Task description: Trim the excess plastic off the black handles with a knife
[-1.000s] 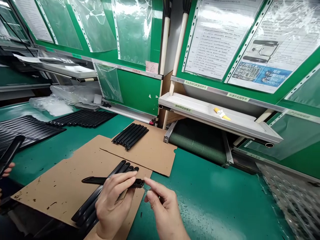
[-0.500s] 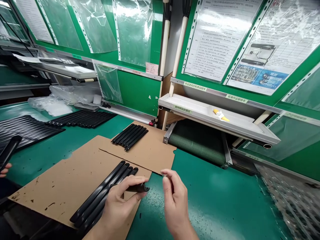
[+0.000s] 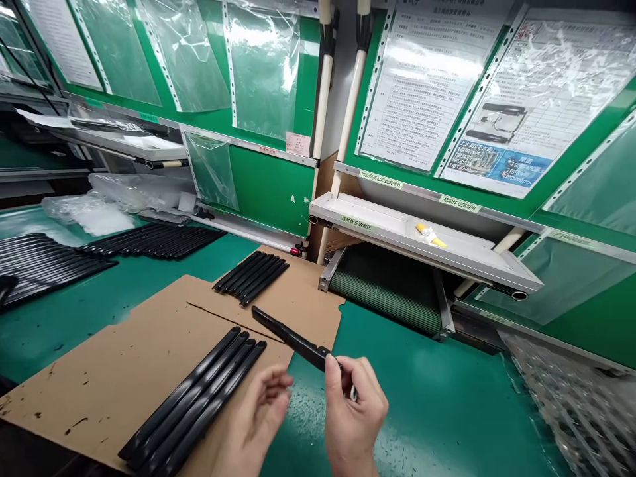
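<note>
While the right hand [image 3: 354, 407] pinches a black strip [image 3: 288, 336] above the cardboard [image 3: 163, 331], the left hand [image 3: 263, 414], fingers loosely curled, hovers over the cardboard's edge.

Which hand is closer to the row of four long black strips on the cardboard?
The left hand, just to the right of the strips; the right hand is farther right, over the green table, gripping a black piece.

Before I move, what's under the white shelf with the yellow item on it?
Under the shelf, a dark green ribbed belt shows between metal side rails. The shelf covers its far end, so I can't see what lies there.
</note>
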The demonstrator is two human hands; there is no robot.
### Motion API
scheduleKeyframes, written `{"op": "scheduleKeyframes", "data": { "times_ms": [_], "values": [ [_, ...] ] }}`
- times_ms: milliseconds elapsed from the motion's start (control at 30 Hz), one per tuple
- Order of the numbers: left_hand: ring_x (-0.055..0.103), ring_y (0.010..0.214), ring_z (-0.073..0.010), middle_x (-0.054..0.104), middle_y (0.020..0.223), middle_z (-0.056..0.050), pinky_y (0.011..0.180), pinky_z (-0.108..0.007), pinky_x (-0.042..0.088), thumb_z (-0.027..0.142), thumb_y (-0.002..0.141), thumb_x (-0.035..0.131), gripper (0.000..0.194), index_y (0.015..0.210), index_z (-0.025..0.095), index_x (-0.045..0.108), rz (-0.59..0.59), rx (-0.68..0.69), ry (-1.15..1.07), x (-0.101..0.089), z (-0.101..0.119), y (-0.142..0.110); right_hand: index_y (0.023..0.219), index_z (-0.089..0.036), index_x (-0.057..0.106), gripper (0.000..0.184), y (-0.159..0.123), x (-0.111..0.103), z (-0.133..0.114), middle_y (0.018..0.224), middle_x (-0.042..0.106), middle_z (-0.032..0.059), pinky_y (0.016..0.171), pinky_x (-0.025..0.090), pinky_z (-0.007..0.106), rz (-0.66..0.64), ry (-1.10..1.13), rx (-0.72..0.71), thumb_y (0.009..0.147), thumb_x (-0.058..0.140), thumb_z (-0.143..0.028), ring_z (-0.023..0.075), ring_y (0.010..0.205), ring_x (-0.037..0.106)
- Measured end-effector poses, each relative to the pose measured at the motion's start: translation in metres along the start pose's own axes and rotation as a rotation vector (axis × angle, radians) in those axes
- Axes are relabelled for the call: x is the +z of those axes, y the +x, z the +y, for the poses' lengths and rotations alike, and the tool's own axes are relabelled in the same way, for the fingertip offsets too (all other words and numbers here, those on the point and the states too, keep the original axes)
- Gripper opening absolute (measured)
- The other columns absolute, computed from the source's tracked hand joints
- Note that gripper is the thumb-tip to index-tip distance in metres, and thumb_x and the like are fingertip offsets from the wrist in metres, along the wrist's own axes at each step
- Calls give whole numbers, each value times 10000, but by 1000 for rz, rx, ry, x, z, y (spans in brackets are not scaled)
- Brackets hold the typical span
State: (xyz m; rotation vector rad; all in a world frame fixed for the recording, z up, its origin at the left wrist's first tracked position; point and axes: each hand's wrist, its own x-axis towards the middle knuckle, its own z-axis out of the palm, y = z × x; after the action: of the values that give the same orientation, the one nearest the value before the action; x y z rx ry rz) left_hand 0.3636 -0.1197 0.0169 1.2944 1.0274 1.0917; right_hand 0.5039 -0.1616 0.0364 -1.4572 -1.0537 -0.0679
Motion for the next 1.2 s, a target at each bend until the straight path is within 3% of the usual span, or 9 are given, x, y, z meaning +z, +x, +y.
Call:
{"op": "scheduleKeyframes", "data": {
  "times_ms": [67,100,267,467,567,700,800,967,1200],
  "values": [
    [640,1069,-255,644,1211,-97,901,-368,572,559,934,479,435,1208,259,635,-67,-363,-350,10,8,11,790,-197,644,177,-10,1,0,640,460,-17,494,316,241,-30,9,7,941,617,-284,102,535,399],
    [646,1026,-235,634,1206,-99,858,-349,586,538,951,456,424,1200,240,628,-47,-413,-477,14,15,19,793,-199,650,179,-17,1,-2,640,460,-17,494,310,242,-65,27,17,942,612,-291,102,536,406],
    [444,499,-79,518,744,18,418,-187,418,326,958,534,223,1129,204,609,234,-274,-720,24,44,57,745,-208,689,302,-48,5,-10,615,456,-11,502,261,255,-287,219,300,922,611,-439,109,548,410],
    [232,391,-42,371,604,66,326,-148,226,396,988,464,294,1107,161,594,107,-303,-711,16,43,66,673,-174,562,522,-80,13,6,441,339,-89,398,115,212,-541,764,1002,755,712,-667,38,366,200],
    [228,388,-36,401,620,59,323,-143,218,359,1004,422,274,1096,150,574,67,-356,-709,9,40,72,772,-172,571,521,-95,20,11,500,390,-86,425,186,186,-498,940,1085,702,777,-645,38,409,285],
    [256,392,-21,470,669,42,323,-131,211,309,976,488,215,1075,135,565,62,-371,-653,2,35,78,929,-185,621,490,-94,19,9,674,499,-15,507,300,223,-599,731,845,897,540,-668,94,539,441],
    [296,409,-23,469,657,52,335,-119,224,298,907,617,219,1067,155,574,58,-326,-586,0,33,77,878,-208,618,460,-74,12,7,691,499,3,559,275,267,-739,356,382,1000,384,-585,134,608,455],
    [274,400,-30,420,588,87,337,-122,205,295,782,766,375,1079,203,555,-21,-295,-507,-1,33,72,744,-199,452,581,-36,14,2,665,443,-20,540,173,291,-660,-143,-259,907,404,-755,130,574,368],
    [221,395,-33,325,527,119,348,-130,186,287,739,782,417,1072,205,545,-35,-294,-523,1,38,68,666,-197,368,635,-28,19,-2,616,420,-16,551,137,314,-625,-258,-473,936,268,-763,130,551,345]
  ]
}}
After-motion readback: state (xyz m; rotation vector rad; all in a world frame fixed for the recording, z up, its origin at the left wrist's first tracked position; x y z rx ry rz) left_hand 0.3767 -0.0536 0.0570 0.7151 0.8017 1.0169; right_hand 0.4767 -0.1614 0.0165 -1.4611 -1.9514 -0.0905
